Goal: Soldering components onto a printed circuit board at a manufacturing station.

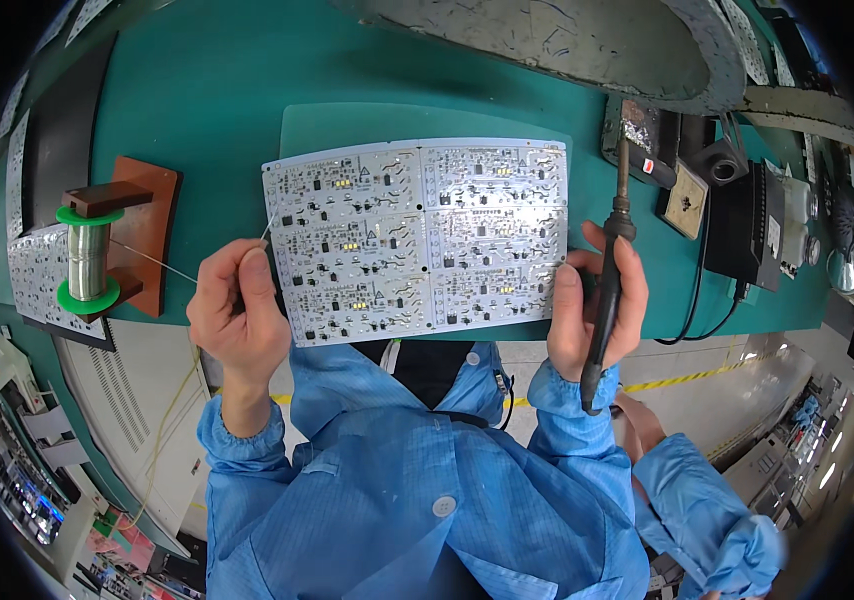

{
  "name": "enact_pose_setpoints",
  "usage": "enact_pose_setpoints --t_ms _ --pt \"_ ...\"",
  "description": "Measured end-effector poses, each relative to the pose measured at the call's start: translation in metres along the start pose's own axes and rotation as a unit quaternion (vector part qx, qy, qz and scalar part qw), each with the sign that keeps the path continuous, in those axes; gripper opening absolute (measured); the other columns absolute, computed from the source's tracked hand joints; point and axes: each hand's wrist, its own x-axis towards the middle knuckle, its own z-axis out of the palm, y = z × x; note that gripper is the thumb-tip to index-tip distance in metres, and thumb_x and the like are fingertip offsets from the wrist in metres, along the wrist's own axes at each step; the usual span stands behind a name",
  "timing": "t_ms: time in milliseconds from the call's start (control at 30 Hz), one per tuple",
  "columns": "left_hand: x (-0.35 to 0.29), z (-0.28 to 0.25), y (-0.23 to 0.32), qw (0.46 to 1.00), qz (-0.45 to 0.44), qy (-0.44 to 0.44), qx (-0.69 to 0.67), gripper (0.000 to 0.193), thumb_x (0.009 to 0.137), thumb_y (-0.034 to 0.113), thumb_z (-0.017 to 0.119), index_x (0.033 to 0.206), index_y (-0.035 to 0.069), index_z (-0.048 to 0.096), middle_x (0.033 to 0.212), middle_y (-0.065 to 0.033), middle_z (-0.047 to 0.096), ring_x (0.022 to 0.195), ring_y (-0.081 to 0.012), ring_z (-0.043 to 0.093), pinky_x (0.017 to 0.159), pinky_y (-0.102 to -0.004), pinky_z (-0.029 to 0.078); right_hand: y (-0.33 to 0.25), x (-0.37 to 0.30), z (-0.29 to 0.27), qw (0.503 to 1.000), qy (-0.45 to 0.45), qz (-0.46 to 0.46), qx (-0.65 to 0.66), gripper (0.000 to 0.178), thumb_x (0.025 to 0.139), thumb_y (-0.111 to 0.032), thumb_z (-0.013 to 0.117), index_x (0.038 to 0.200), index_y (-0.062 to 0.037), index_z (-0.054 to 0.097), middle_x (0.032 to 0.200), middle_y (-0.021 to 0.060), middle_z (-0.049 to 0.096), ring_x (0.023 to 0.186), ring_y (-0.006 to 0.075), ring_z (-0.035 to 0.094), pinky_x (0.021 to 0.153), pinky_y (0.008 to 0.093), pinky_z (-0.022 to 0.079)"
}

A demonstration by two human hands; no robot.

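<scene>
A white circuit board panel (407, 240), divided into several like sections with small parts, lies at the front of the green bench. My left hand (237, 305) is closed in a pinch on solder wire (159, 262), whose tip shows by the panel's left edge. That wire runs back to a spool (89, 262) with green flanges on a brown stand. A soldering iron (607, 290) is held in my right hand (595, 320), its tip pointing up and away from me. The right thumb and fingertips are at the panel's right edge.
A grey lamp-like head (547, 45) overhangs the far side. At the right stand an iron holder (722, 160), a sponge tray (685, 198) and a black box (747, 225) with cables. A person's blue sleeve (697, 500) shows at lower right.
</scene>
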Motion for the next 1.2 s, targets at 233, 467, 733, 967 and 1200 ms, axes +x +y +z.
enact_pose_setpoints --t_ms 233,467,733,967,1200 --pt "0.001 -0.002 0.002 1.000 -0.014 -0.014 -0.012 0.010 0.093 0.004 0.055 0.095 -0.005 0.060 0.063 0.0002 0.056 0.055 -0.0017 0.047 0.049 -0.0152 0.036 0.003 -0.001 -0.005 0.999 -0.037 -0.007 0.001 0.058 0.082 0.009 0.058 0.135 -0.0027 0.037 0.119 0.0267 0.056 0.081 0.0147 0.061 0.075 0.0264 0.049" --pt "0.000 0.000 0.001 1.000 -0.015 0.000 -0.008 0.010 0.093 0.004 0.055 0.095 -0.005 0.060 0.063 0.0001 0.056 0.055 -0.0020 0.047 0.050 -0.0152 0.036 0.003 0.001 -0.005 0.999 -0.029 -0.015 -0.005 0.058 0.081 0.011 0.057 0.134 -0.0024 0.038 0.118 0.0268 0.057 0.079 0.0146 0.061 0.073 0.0262 0.049" --pt "-0.001 0.000 -0.002 1.000 -0.025 0.006 -0.010 0.011 0.093 0.006 0.056 0.095 -0.005 0.060 0.065 -0.0004 0.057 0.056 -0.0023 0.048 0.051 -0.0149 0.037 0.005 0.000 -0.003 1.000 -0.021 -0.010 0.001 0.058 0.081 0.011 0.057 0.134 -0.0024 0.038 0.117 0.0275 0.057 0.079 0.0148 0.061 0.073 0.0265 0.050" --pt "-0.002 -0.005 -0.002 0.999 -0.033 0.015 -0.028 0.013 0.094 0.005 0.056 0.099 -0.005 0.061 0.069 -0.0017 0.058 0.060 -0.0029 0.049 0.054 -0.0148 0.038 0.001 0.000 0.001 0.999 -0.009 0.018 0.025 0.056 0.081 0.010 0.057 0.134 -0.0014 0.039 0.118 0.0263 0.057 0.081 0.0145 0.061 0.076 0.0264 0.050" --pt "0.001 0.003 -0.003 0.998 -0.038 0.018 -0.044 0.021 0.094 0.000 0.050 0.113 -0.004 0.058 0.081 -0.0063 0.063 0.070 -0.0062 0.055 0.062 -0.0162 0.041 -0.005 -0.002 0.003 0.998 0.041 0.049 0.024 0.054 0.083 0.008 0.057 0.133 -0.0016 0.040 0.119 0.0246 0.057 0.084 0.0147 0.060 0.078 0.0270 0.049"
